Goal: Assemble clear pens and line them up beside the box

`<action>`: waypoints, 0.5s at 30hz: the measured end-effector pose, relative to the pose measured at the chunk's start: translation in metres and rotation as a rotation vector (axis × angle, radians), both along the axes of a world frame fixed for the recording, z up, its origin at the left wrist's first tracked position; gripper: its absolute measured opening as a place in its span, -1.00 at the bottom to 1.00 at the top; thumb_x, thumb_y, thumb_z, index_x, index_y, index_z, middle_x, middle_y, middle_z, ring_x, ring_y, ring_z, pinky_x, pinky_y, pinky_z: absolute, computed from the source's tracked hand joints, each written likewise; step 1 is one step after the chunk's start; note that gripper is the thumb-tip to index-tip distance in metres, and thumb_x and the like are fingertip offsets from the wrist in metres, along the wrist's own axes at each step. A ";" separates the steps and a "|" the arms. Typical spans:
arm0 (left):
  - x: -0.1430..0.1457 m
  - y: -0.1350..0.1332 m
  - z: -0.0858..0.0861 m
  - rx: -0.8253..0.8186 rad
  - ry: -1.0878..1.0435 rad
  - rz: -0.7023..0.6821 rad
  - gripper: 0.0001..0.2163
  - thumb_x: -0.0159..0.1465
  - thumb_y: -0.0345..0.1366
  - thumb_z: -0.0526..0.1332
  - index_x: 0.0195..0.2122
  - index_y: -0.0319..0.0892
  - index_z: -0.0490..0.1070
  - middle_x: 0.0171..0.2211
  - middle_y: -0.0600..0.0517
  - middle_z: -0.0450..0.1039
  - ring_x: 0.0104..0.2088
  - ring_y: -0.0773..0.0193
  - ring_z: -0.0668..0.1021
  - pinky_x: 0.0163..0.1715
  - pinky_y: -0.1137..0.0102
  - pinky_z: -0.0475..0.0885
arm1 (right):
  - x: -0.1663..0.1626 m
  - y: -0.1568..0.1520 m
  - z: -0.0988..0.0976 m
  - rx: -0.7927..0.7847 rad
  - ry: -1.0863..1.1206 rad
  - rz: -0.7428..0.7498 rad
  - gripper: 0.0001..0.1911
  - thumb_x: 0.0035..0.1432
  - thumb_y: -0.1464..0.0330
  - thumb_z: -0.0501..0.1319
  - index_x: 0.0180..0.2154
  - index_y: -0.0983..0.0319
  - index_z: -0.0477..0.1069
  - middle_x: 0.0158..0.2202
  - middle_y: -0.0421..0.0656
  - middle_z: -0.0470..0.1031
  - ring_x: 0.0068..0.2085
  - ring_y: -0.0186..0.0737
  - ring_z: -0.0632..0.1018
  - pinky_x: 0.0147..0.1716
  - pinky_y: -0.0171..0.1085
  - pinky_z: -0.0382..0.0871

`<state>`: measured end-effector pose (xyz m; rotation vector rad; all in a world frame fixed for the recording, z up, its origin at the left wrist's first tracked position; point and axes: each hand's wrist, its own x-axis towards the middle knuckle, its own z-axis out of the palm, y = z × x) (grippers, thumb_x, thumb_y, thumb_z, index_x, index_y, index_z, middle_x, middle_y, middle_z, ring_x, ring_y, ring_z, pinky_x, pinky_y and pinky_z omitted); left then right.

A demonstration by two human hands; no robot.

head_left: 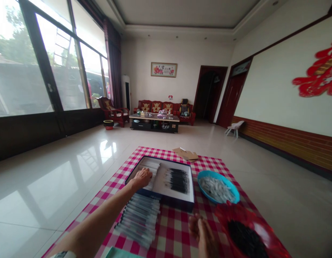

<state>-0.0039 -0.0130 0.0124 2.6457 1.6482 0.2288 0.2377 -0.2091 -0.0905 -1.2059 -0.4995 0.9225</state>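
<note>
My left hand (143,177) reaches over the left part of a shallow dark-blue box (193,191), among clear, whitish pen barrels (154,166). Its fingers curl down and close, their tips hidden. Dark pen refills (178,180) lie in a row in the box's white right part. My right hand (202,231) is just in front of the box's near right corner, a little blurred, with fingers curled together; I cannot make out anything in them. In front of the box lies a stack of clear pens with dark insides (139,218).
To the right stand a blue basin (237,197) of small clear pieces and a red bowl (268,233) of small black pieces. Cardboard pieces (186,154) lie at the far edge of the checked tablecloth (176,222). A coffee table (155,117) and sofa stand farther back.
</note>
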 end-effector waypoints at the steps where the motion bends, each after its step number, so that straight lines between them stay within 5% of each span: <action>1: 0.002 -0.003 0.004 0.023 -0.022 0.002 -0.80 0.33 -0.28 0.12 -0.06 -0.20 0.37 -0.11 -0.07 0.42 -0.14 0.18 0.51 -0.15 0.23 0.44 | -0.001 0.000 0.001 -0.006 0.009 -0.008 -0.37 -0.22 -0.05 0.32 -0.20 0.29 0.44 -0.35 -0.14 0.60 -0.35 -0.13 0.59 -0.38 -0.22 0.51; 4: 0.011 -0.016 0.013 0.109 -0.112 0.019 -0.82 0.36 -0.36 0.00 -0.12 -0.17 0.37 -0.24 -0.05 0.46 -0.18 0.20 0.53 -0.16 0.33 0.39 | -0.007 -0.004 0.007 -0.016 0.007 -0.044 -0.35 -0.25 -0.05 0.33 -0.20 0.27 0.44 -0.41 -0.17 0.59 -0.38 -0.12 0.59 -0.41 -0.22 0.51; 9: 0.017 -0.048 0.011 0.198 -0.253 0.074 -0.77 0.39 -0.32 -0.07 -0.02 -0.13 0.29 -0.13 -0.03 0.44 -0.09 0.27 0.49 -0.12 0.43 0.33 | -0.020 -0.012 0.036 0.131 -0.221 -0.119 -0.52 -0.03 0.02 0.26 -0.17 0.22 0.45 -0.30 -0.14 0.58 -0.27 -0.13 0.59 -0.25 -0.22 0.50; 15: -0.001 -0.056 -0.007 0.184 -0.312 0.244 -0.79 0.37 -0.23 0.01 -0.10 -0.06 0.38 -0.21 0.00 0.47 -0.13 0.21 0.50 -0.27 0.44 0.33 | -0.011 0.043 0.105 0.247 -0.960 0.240 -0.73 0.09 0.29 0.13 -0.23 0.18 0.54 -0.18 -0.09 0.57 -0.11 -0.08 0.54 -0.05 -0.15 0.39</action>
